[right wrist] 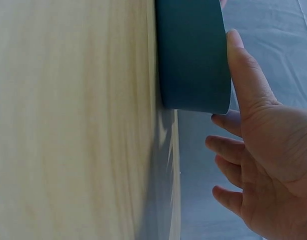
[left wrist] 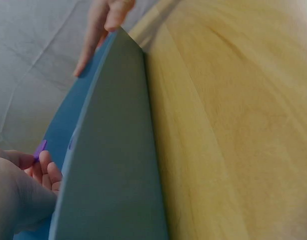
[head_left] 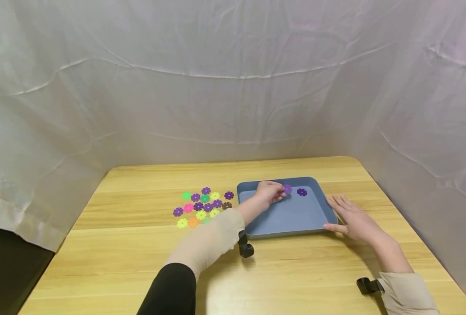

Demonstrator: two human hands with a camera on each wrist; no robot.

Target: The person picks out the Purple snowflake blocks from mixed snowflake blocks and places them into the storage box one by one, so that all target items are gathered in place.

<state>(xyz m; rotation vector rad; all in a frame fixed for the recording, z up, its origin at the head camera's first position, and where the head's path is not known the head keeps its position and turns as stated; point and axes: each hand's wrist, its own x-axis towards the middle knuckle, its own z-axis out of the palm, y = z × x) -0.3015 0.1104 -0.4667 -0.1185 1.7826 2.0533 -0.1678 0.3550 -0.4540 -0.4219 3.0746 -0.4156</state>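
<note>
My left hand (head_left: 269, 192) is over the blue-grey tray (head_left: 292, 216), pinching a purple flower-shaped disc (head_left: 287, 189) between thumb and fingers. In the left wrist view the pinched disc (left wrist: 40, 149) shows edge-on at the fingertips, behind the tray wall (left wrist: 108, 135). A darker purple flower disc (head_left: 301, 192) lies inside the tray, toward its far right. At the tray's right side is my right hand (head_left: 352, 218), fingers spread and fairly straight, fingertips at the rim. The right wrist view has its thumb (right wrist: 248, 75) along the rim near the tray's corner.
Left of the tray, a loose group of flower discs in purple, yellow, green, pink, orange and brown, such as a pink disc (head_left: 188, 208), lies on the wooden table (head_left: 111, 262). My left forearm overlaps the group's near edge. Pale cloth (head_left: 217, 109) hangs behind and beside the table.
</note>
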